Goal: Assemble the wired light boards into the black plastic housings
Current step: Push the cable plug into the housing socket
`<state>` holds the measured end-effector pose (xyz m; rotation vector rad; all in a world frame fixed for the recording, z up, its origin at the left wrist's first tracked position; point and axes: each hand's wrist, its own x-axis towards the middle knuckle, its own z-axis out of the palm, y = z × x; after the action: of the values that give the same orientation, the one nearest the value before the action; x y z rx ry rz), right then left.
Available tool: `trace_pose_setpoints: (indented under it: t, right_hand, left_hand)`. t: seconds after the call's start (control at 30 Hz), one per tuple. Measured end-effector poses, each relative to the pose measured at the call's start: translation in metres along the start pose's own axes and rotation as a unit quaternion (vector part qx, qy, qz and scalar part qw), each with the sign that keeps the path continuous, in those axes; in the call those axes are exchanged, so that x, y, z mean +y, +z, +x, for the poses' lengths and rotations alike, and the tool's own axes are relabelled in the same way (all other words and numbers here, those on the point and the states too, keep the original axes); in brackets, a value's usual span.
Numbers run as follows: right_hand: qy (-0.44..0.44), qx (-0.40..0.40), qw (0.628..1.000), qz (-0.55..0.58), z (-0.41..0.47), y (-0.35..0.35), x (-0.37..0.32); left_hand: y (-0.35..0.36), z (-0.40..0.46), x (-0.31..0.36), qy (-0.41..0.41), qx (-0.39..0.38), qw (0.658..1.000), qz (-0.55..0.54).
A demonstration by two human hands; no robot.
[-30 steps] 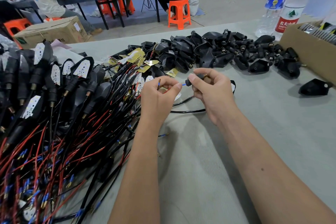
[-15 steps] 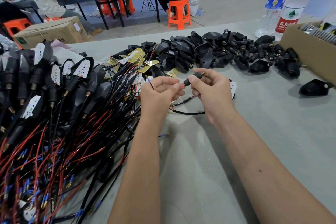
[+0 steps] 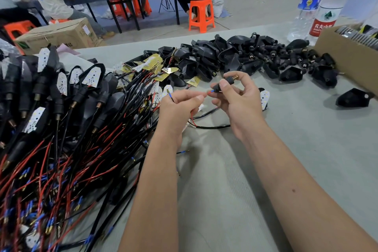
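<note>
A: At nine o'clock we see the heap of finished units [image 3: 51, 96]; black housings with white light boards seated in them, red and black wires [image 3: 61, 170] trailing toward seven o'clock, blue-sleeved tips at the ends.

B: Toward eleven we find loose yellow boards [image 3: 152, 62] lying against that heap; white ones sit just below them.

A: At centre our left hand [image 3: 178, 108] pinches a thin wire between thumb and forefinger; its red and blue tip [image 3: 210, 91] points at the part our right hand holds; a second black lead [image 3: 170, 96] sticks up at ten o'clock from the knuckles.

B: Our right hand [image 3: 239, 104] has its fingers curled round a small black stem with a brass threaded end [image 3: 230, 81]; whether the tip has entered the stem we cannot tell.

A: A white light board [image 3: 264, 98] lies on the grey table [image 3: 306, 149] at three o'clock from that hand; black cable [image 3: 212, 127] loops beneath both hands.

B: At one o'clock the empty black housings [image 3: 235, 57] are piled; a single one [image 3: 352, 98] sits apart at three; two water bottles [image 3: 321, 4] and a cardboard box [image 3: 347, 55] stand at two.
</note>
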<state>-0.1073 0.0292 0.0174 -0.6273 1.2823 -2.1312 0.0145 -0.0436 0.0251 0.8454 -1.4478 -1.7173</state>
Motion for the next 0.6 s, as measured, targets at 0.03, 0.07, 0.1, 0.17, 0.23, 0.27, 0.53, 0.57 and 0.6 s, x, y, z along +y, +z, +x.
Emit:
trace_pose_setpoints:
  t: [0.03,0.07,0.1,0.17,0.23,0.27,0.53,0.57,0.6]
  right_hand:
    - [-0.004,0.003,1.000,0.005,0.0002,0.0004,0.0001]
    - [-0.008,0.009,1.000,0.008,0.0001,0.0009,0.0006]
    - [-0.010,0.015,1.000,0.010,0.0001,0.0014,0.0010]
    - [-0.014,0.027,0.999,0.019,0.0004,0.0015,0.0018]
    - [-0.020,0.043,0.998,0.029,0.0014,0.0007,0.0014]
    - [-0.023,0.054,0.998,0.035,0.0022,0.0004,0.0009]
    - [-0.032,0.124,0.988,0.083,0.0078,-0.0047,0.0003]
    - [-0.030,0.125,0.988,0.087,0.0082,-0.0048,0.0000]
    - [-0.029,0.125,0.988,0.090,0.0082,-0.0046,-0.0001]
  left_hand:
    - [0.0006,-0.0015,0.0004,0.006,-0.012,1.000,0.022]
    - [0.0009,-0.0028,0.0012,0.011,-0.020,0.999,0.031]
    - [0.0010,-0.0034,0.0016,0.015,-0.024,0.999,0.033]
    - [0.0010,-0.0035,0.0028,0.021,-0.023,0.999,0.030]
    - [0.0005,-0.0024,0.0023,0.017,-0.015,1.000,0.020]
    - [-0.0004,-0.0017,0.0014,0.011,-0.009,1.000,0.012]
    - [-0.0047,-0.0020,-0.0043,-0.001,0.015,0.997,0.076]
    - [-0.0047,-0.0016,-0.0045,0.002,0.021,0.997,0.072]
    - [-0.0045,-0.0012,-0.0047,0.008,0.027,0.997,0.068]
